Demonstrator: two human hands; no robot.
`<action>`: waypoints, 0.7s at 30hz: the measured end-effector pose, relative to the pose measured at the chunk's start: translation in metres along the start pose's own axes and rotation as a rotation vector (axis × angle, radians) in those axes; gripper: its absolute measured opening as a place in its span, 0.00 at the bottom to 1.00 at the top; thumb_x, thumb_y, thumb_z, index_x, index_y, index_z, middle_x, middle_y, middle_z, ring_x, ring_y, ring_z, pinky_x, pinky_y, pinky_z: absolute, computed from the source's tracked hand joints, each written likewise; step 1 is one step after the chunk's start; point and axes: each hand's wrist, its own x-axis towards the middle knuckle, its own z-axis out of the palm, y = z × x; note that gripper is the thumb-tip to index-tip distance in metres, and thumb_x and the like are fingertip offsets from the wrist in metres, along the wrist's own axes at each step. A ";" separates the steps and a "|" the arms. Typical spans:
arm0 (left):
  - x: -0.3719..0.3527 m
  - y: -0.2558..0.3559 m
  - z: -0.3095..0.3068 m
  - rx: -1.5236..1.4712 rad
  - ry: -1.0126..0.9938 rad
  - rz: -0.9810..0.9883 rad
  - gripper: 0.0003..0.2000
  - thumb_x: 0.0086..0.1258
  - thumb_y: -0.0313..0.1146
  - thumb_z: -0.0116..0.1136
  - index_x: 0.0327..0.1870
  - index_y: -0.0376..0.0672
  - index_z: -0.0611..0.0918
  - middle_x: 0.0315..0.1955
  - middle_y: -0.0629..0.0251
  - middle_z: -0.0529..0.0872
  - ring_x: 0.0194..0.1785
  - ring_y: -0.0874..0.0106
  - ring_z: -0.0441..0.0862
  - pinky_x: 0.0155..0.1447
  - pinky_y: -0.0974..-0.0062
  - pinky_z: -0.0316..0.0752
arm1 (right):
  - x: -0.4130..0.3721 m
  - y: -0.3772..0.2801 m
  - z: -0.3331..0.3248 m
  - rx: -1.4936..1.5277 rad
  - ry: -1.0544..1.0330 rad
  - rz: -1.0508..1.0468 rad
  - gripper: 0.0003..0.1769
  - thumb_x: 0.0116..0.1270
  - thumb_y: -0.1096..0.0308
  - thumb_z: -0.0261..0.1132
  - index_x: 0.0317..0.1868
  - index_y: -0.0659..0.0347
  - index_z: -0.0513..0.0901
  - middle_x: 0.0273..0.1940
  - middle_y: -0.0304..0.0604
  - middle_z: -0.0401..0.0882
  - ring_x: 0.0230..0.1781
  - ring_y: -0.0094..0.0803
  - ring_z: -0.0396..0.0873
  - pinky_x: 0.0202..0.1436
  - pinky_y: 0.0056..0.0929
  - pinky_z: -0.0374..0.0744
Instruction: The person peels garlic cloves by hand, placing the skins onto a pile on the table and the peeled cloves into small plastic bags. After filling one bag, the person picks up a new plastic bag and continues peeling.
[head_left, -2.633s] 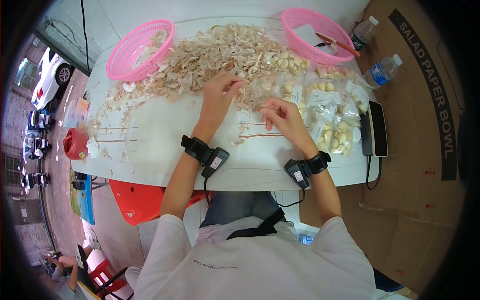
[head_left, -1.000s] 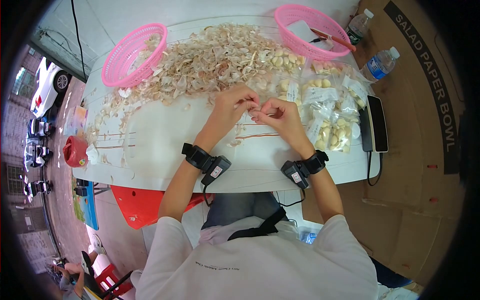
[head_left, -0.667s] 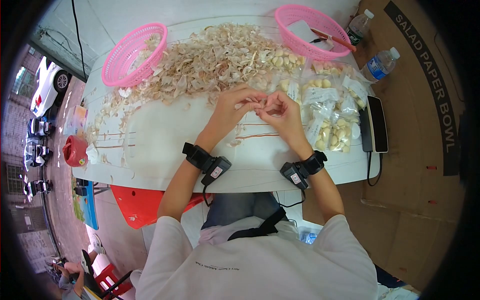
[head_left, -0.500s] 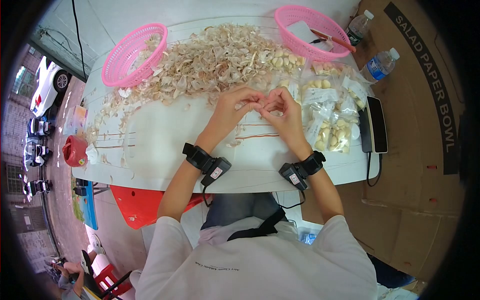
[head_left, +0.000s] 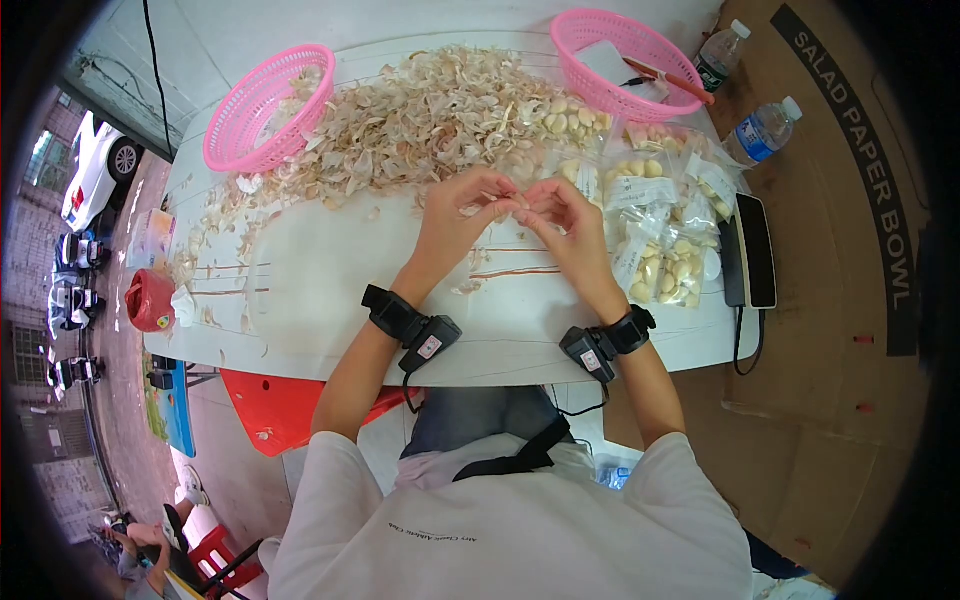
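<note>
My left hand and my right hand meet fingertip to fingertip over the table. Both are closed in a pinch, and whatever sits between the fingertips is too small and covered to make out. Just beyond my hands spreads a large heap of dry garlic skins. Peeled garlic cloves lie at the heap's right end. To the right of my right hand are several clear bags of peeled cloves with white labels.
A pink basket with some skins stands back left; another pink basket holds papers and a pen-like stick. Two water bottles, a phone and a large cardboard box are on the right. A red bag sits at the left edge.
My fingers have shifted slightly; the fingertips now touch in a narrower pinch and the hands have drawn a little apart. Other things on the table look the same.
</note>
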 end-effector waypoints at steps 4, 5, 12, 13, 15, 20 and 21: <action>-0.001 0.003 0.001 -0.043 0.033 -0.035 0.08 0.61 0.21 0.62 0.39 0.34 0.79 0.32 0.63 0.85 0.37 0.77 0.83 0.42 0.80 0.77 | -0.001 0.000 0.000 0.014 -0.001 0.041 0.11 0.60 0.76 0.67 0.42 0.66 0.78 0.34 0.39 0.82 0.35 0.21 0.80 0.41 0.20 0.79; -0.001 0.003 0.002 -0.062 0.038 -0.032 0.06 0.61 0.21 0.62 0.38 0.34 0.79 0.31 0.63 0.86 0.35 0.77 0.82 0.40 0.81 0.76 | -0.001 0.000 0.000 0.008 0.007 0.034 0.11 0.60 0.76 0.67 0.42 0.67 0.78 0.34 0.39 0.81 0.35 0.21 0.80 0.41 0.19 0.78; 0.000 0.003 0.002 -0.076 0.069 -0.043 0.03 0.62 0.20 0.60 0.34 0.33 0.79 0.29 0.63 0.86 0.32 0.79 0.81 0.39 0.81 0.77 | -0.002 -0.001 0.002 0.002 0.015 0.036 0.11 0.59 0.76 0.68 0.42 0.67 0.78 0.34 0.39 0.82 0.34 0.20 0.80 0.39 0.19 0.79; 0.000 0.002 0.001 -0.076 0.069 -0.043 0.03 0.62 0.20 0.60 0.34 0.33 0.79 0.29 0.63 0.86 0.32 0.79 0.81 0.39 0.81 0.77 | -0.002 0.000 0.002 -0.008 0.017 0.043 0.11 0.59 0.76 0.69 0.41 0.67 0.78 0.34 0.39 0.82 0.34 0.20 0.81 0.39 0.19 0.79; 0.000 0.001 0.000 -0.083 0.038 -0.069 0.04 0.61 0.18 0.60 0.36 0.33 0.79 0.31 0.65 0.84 0.37 0.77 0.82 0.42 0.80 0.78 | -0.002 0.000 0.002 -0.017 0.020 0.049 0.11 0.58 0.75 0.69 0.41 0.67 0.79 0.33 0.38 0.82 0.34 0.20 0.81 0.39 0.19 0.80; -0.001 0.002 0.002 -0.066 0.063 -0.038 0.02 0.61 0.19 0.59 0.32 0.33 0.79 0.28 0.65 0.83 0.32 0.79 0.80 0.38 0.81 0.77 | -0.001 -0.002 0.001 -0.032 0.008 0.060 0.11 0.57 0.75 0.70 0.40 0.66 0.80 0.33 0.37 0.83 0.33 0.19 0.81 0.38 0.19 0.81; -0.001 0.003 0.002 -0.044 0.058 -0.042 0.01 0.61 0.19 0.59 0.32 0.33 0.79 0.28 0.66 0.82 0.32 0.79 0.80 0.38 0.81 0.76 | -0.001 -0.002 0.001 -0.032 0.009 0.061 0.11 0.57 0.75 0.70 0.40 0.66 0.80 0.33 0.37 0.83 0.33 0.19 0.81 0.38 0.19 0.81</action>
